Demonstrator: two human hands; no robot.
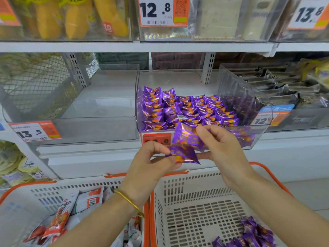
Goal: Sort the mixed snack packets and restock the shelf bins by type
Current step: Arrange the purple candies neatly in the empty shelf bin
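Note:
My left hand (pixel 151 163) pinches a purple snack packet (pixel 185 155) by its left edge, just in front of the shelf. Slightly higher, my right hand (pixel 222 148) pinches a second purple packet (pixel 187 135) at the front wall of a clear bin (pixel 231 134). That bin holds several rows of matching purple packets (pixel 187 109). More purple packets (pixel 252 234) lie in the right corner of the white basket (pixel 195 184) below my hands.
A second white basket (pixel 44 195) at lower left holds red-and-white snack packets (pixel 60 218). An empty clear bin (pixel 89 129) stands left of the purple bin. A bin of dark packets (pixel 284 90) stands to the right. Upper shelf bins carry price tags.

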